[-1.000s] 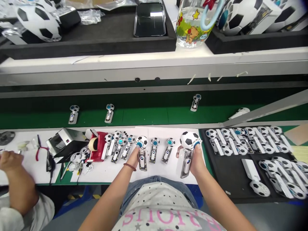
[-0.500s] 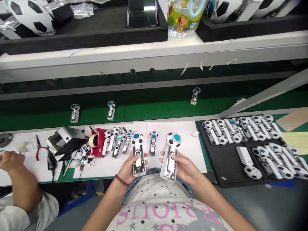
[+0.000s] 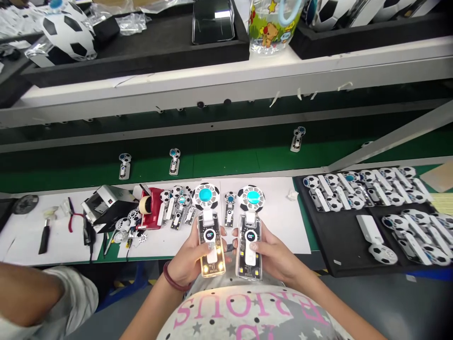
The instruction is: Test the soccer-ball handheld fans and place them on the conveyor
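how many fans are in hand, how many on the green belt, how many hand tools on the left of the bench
fans in hand: 2, one in the left hand, lit amber, one in the right hand
fans on the green belt: 3
hand tools: 2, red pliers, black-handled tool
total: 7

The person wears a light grey short-sleeved shirt (image 3: 244,316) scattered with small dark dots and stars, with large pink block letters across the chest. Both forearms are bare. A thin dark red band (image 3: 171,279) circles the left wrist. The hands carry no gloves or rings that show.
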`<state>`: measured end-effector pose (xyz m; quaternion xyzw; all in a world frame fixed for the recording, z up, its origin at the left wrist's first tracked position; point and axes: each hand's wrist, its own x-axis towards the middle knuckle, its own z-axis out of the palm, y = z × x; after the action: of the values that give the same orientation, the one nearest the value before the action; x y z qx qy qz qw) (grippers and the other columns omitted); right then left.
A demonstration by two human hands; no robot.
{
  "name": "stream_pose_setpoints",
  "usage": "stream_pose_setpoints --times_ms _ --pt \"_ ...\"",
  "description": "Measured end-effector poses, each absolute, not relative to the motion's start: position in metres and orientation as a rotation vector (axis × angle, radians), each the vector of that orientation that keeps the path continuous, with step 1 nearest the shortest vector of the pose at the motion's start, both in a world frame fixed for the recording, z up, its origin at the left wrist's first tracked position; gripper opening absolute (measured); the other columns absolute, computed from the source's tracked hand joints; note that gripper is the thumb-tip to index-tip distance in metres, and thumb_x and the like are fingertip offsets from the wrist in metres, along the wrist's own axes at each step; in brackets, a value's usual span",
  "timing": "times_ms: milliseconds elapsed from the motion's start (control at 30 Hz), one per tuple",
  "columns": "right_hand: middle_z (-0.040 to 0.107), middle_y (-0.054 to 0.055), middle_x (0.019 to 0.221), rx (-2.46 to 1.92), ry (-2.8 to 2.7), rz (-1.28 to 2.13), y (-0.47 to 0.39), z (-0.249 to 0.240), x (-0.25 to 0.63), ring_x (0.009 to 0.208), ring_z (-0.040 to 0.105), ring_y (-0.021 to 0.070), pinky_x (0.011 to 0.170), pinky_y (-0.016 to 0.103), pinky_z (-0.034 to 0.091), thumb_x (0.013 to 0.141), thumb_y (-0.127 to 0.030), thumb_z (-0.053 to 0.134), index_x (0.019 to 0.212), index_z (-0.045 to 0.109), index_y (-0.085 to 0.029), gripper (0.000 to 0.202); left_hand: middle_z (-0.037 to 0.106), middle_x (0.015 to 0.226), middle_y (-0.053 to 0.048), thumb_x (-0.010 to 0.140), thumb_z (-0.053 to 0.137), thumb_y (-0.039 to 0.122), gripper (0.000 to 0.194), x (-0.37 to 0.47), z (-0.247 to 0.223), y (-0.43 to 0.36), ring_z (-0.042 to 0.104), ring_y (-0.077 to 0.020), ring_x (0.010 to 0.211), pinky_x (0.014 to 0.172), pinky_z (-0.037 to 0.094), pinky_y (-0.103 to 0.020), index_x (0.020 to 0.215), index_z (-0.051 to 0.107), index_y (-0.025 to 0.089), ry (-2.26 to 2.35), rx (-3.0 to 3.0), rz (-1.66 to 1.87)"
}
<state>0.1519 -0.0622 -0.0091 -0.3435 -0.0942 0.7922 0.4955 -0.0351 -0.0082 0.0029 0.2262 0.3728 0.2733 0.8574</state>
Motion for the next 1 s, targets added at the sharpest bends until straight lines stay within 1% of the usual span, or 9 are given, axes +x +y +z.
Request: stream_pose_setpoints --times_ms 167,300,433,500,633,767,867,933,1000 --pt "0.058 0.003 0.1 -0.8 -0.253 1.912 -0.061 -0.002 0.153 0.083 0.059 0.0177 0.077 0.037 0.045 0.067 -0.016 0.064 0.112 0.039 -0.027 0.053 0.053 0.09 -0.002 0.066 0.064 0.016 0.051 -0.032 0.006 -0.01 0.056 -0.0182 0.072 0.06 0.051 -0.036 0.108 0.04 0.03 0.767 0.507 0.588" --pt "0.058 0.002 0.097 -0.784 -0.265 1.925 -0.062 0.005 0.154 0.083 0.058 0.0181 0.078 0.039 0.045 0.067 -0.015 0.063 0.116 0.037 -0.027 0.057 0.053 0.092 -0.003 0.069 0.062 0.016 0.046 -0.03 0.009 -0.01 0.055 -0.018 0.072 0.061 0.05 -0.036 0.108 0.04 0.029 0.75 0.515 0.585" --pt "0.058 0.002 0.096 -0.788 -0.27 1.934 -0.062 0.012 0.154 0.082 0.058 0.018 0.078 0.039 0.045 0.067 -0.016 0.064 0.116 0.038 -0.027 0.057 0.052 0.093 -0.002 0.071 0.06 0.016 0.045 -0.031 0.01 -0.011 0.054 -0.0169 0.071 0.06 0.049 -0.034 0.108 0.039 0.031 0.711 0.552 0.596" --pt "0.057 0.003 0.098 -0.784 -0.303 1.944 -0.062 0.014 0.155 0.084 0.058 0.0185 0.08 0.041 0.044 0.067 -0.018 0.065 0.116 0.038 -0.028 0.057 0.052 0.094 -0.003 0.071 0.061 0.018 0.048 -0.032 0.009 -0.011 0.054 -0.0173 0.072 0.061 0.049 -0.033 0.11 0.037 0.031 0.739 0.58 0.58" --pt "0.057 0.004 0.101 -0.763 -0.395 1.986 -0.062 0.013 0.156 0.089 0.057 0.0197 0.085 0.044 0.042 0.07 -0.018 0.064 0.12 0.035 -0.028 0.059 0.055 0.095 -0.005 0.068 0.066 0.022 0.059 -0.033 0.01 -0.012 0.057 -0.02 0.077 0.066 0.05 -0.034 0.117 0.034 0.029 0.838 0.685 0.575" --pt "0.056 0.004 0.102 -0.734 -0.419 1.97 -0.064 0.012 0.155 0.09 0.057 0.0212 0.083 0.045 0.043 0.072 -0.019 0.062 0.122 0.033 -0.029 0.058 0.056 0.1 -0.007 0.063 0.071 0.028 0.065 -0.032 0.015 -0.014 0.059 -0.0254 0.084 0.067 0.051 -0.037 0.118 0.036 0.03 0.822 0.671 0.591" --pt "0.057 0.004 0.101 -0.738 -0.387 1.959 -0.066 0.014 0.154 0.09 0.058 0.0209 0.083 0.044 0.044 0.07 -0.021 0.065 0.124 0.032 -0.03 0.063 0.057 0.101 -0.006 0.062 0.072 0.027 0.066 -0.03 0.019 -0.014 0.059 -0.0265 0.087 0.069 0.051 -0.037 0.119 0.039 0.03 0.834 0.652 0.6" --pt "0.057 0.005 0.105 -0.757 -0.357 1.962 -0.067 0.015 0.154 0.093 0.058 0.021 0.084 0.043 0.044 0.068 -0.021 0.067 0.124 0.031 -0.03 0.067 0.058 0.1 -0.006 0.062 0.071 0.027 0.065 -0.03 0.019 -0.014 0.059 -0.026 0.085 0.069 0.051 -0.037 0.119 0.04 0.03 0.839 0.635 0.602" --pt "0.056 0.005 0.109 -0.78 -0.359 1.96 -0.067 0.014 0.154 0.096 0.056 0.0211 0.085 0.043 0.043 0.068 -0.021 0.067 0.123 0.031 -0.03 0.066 0.058 0.098 -0.006 0.064 0.069 0.027 0.063 -0.03 0.018 -0.014 0.06 -0.0263 0.084 0.069 0.051 -0.039 0.119 0.04 0.029 0.843 0.634 0.589"
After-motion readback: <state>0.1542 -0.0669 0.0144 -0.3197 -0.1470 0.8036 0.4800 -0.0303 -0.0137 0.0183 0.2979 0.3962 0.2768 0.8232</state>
